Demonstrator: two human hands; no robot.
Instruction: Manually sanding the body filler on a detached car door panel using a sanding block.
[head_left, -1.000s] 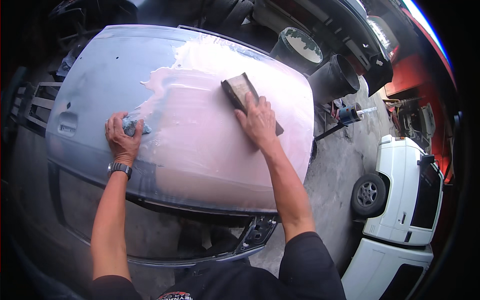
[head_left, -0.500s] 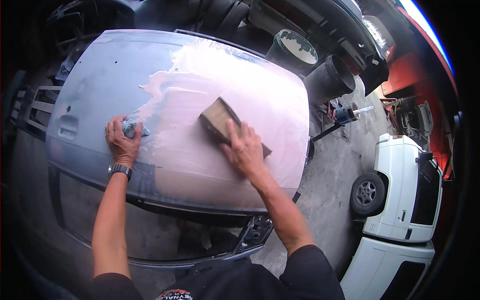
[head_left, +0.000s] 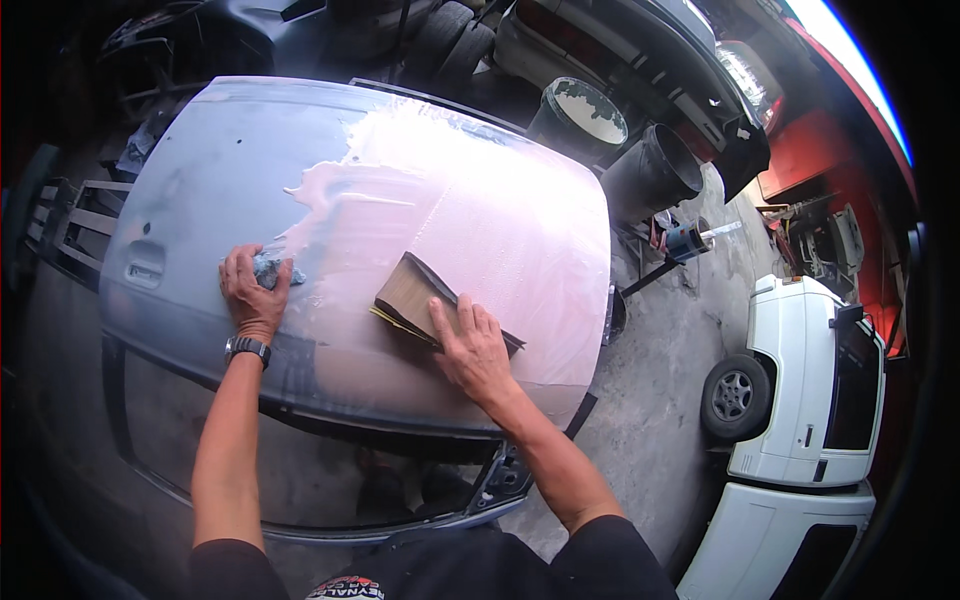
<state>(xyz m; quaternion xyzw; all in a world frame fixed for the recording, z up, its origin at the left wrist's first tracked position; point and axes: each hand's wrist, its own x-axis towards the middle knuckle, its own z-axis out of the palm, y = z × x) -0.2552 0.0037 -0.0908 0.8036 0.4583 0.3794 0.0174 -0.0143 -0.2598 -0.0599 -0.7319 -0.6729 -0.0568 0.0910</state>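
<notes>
A car door point(head_left: 195, 195) lies flat before me, its window frame toward my body. Bluish-grey paint shows on its left part, and a wet-looking pale pink filler coat point(head_left: 510, 230) covers the middle and right. My right hand point(head_left: 472, 348) lies over a long sanding block with brown sandpaper point(head_left: 405, 283), fingers on top and the block pressed to the pink surface. My left hand point(head_left: 252, 297) is closed around a crumpled blue-grey rag point(head_left: 272, 270) that rests on the door near the filler's ragged left edge.
Beyond the door's far right corner stand a bucket with pale residue point(head_left: 585, 115) and a black bucket point(head_left: 660, 170). A stand point(head_left: 655, 275) juts out right of the door. Farther right, a white vehicle point(head_left: 790, 370) is parked on the concrete floor point(head_left: 640, 400).
My right hand has drawn the sanding block toward me and slightly left across the pink coat. The left hand keeps its hold on the rag at about the same spot on the door.
</notes>
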